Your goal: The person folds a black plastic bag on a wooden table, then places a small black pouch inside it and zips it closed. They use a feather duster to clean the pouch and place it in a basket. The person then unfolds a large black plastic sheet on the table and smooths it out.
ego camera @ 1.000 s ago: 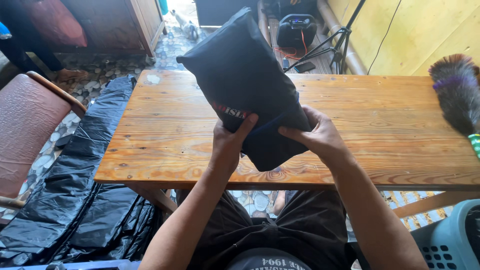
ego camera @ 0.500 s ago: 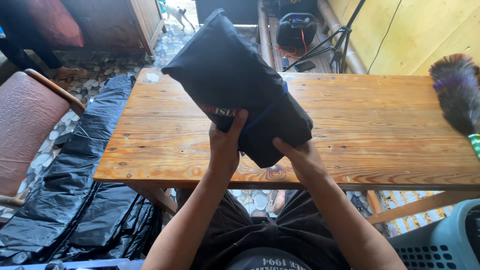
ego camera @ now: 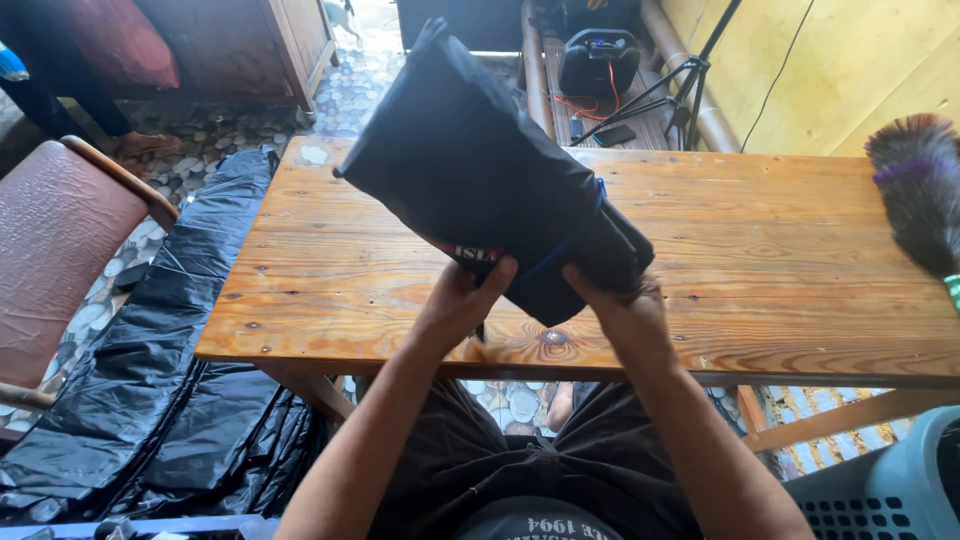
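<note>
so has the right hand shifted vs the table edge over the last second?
Yes. The right hand slid left along the near table edge toward the left hand, gripping the dark folded cloth at its lower corner.

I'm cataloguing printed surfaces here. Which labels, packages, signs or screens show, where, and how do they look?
Label: small strip, white with red marks, on the folded black garment, just above the left hand.
Shirt print: pale characters on dark fabric, bottom centre.
No packages, signs or screens show.
</note>
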